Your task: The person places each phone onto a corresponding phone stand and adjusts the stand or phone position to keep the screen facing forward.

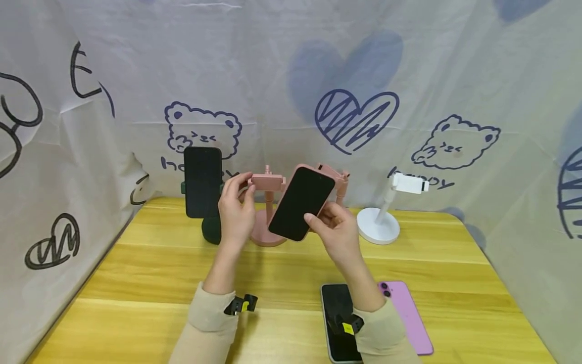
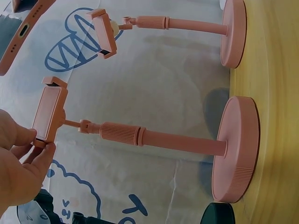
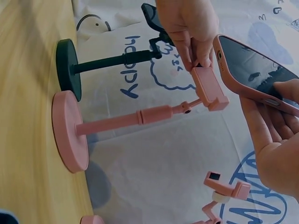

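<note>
My right hand (image 1: 338,230) grips a phone in a pink case (image 1: 302,202), thumb on its dark screen. The phone is tilted and sits just right of a pink phone stand's clamp (image 1: 267,182), apart from it in the right wrist view. At the clamp's left end, my left hand (image 1: 237,210) pinches it between thumb and fingers, as the left wrist view also shows. That clamp (image 2: 49,112) has no phone in it. The stand's round base (image 2: 236,149) rests on the table.
Left of it, a dark green stand (image 1: 211,230) bears an upright black phone (image 1: 202,182). A second pink stand (image 1: 342,189) is partly hidden behind the held phone. Further right stands a white stand (image 1: 378,226). A dark-screened phone (image 1: 336,303) and a pink-purple phone (image 1: 411,318) lie near my right forearm.
</note>
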Tool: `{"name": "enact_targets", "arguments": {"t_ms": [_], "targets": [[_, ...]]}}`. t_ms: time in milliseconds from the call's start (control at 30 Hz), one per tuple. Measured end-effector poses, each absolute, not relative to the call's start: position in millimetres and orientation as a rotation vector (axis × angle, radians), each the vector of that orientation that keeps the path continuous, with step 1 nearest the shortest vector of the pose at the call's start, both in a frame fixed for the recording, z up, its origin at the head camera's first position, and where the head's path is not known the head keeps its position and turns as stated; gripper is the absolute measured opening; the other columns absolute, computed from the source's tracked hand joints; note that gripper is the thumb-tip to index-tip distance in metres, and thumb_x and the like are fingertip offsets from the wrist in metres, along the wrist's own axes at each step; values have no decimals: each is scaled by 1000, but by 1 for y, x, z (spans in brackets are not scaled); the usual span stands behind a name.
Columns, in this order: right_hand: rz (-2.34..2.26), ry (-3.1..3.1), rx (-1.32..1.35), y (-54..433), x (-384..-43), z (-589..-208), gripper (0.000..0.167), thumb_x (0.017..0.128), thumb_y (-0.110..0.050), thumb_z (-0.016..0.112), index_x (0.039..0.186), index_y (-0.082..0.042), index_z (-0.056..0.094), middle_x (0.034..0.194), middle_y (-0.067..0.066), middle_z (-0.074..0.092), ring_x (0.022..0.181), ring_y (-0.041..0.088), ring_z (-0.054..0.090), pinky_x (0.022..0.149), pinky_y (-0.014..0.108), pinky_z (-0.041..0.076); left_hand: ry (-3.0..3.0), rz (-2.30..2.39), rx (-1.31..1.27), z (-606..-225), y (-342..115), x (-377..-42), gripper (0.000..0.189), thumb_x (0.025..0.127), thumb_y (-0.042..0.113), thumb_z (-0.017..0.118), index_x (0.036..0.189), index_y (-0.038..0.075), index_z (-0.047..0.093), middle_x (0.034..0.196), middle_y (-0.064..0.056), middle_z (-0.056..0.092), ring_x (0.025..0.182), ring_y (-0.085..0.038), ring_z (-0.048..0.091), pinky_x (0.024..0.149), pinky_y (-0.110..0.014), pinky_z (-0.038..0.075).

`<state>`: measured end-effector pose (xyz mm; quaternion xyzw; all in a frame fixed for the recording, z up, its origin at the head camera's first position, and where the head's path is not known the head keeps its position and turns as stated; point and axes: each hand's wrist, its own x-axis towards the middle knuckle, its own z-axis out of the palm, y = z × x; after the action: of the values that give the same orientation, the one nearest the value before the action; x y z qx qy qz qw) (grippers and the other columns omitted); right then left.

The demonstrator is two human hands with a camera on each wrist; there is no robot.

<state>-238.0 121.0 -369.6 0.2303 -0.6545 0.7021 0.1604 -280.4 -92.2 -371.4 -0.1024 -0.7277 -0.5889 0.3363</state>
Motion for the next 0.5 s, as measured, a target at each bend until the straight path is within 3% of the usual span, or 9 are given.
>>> {"name": "enact_targets", "arguments": {"t_ms": [233, 333, 500], "targets": [[2072, -1831, 566, 112, -242, -355, 26, 95, 5, 70, 120, 12, 66, 105, 10, 73, 85, 16, 72, 75, 31, 64, -1887, -1550, -272, -370, -93, -281, 29, 102, -4, 60, 131, -7, 64, 130, -23, 59, 124, -31, 61, 107, -38, 53], [2075, -1797, 560, 107, -247, -349, 26, 95, 4, 70, 120, 11, 66, 102, 8, 73, 73, 14, 64, 64, 23, 59, -1887, -1546, -277, -371, -93, -281, 29, 102, -4, 60, 131, -6, 64, 130, -23, 59, 124, -31, 61, 106, -39, 53], [2127, -1685, 560, 97, -260, -338, 24, 95, 10, 68, 118, 14, 65, 100, 5, 73, 76, 14, 66, 66, 23, 60, -1891, -1551, -282, -371, -93, -280, 29, 103, -3, 60, 132, -6, 64, 130, -22, 59, 123, -30, 61, 106, -37, 53]]}}
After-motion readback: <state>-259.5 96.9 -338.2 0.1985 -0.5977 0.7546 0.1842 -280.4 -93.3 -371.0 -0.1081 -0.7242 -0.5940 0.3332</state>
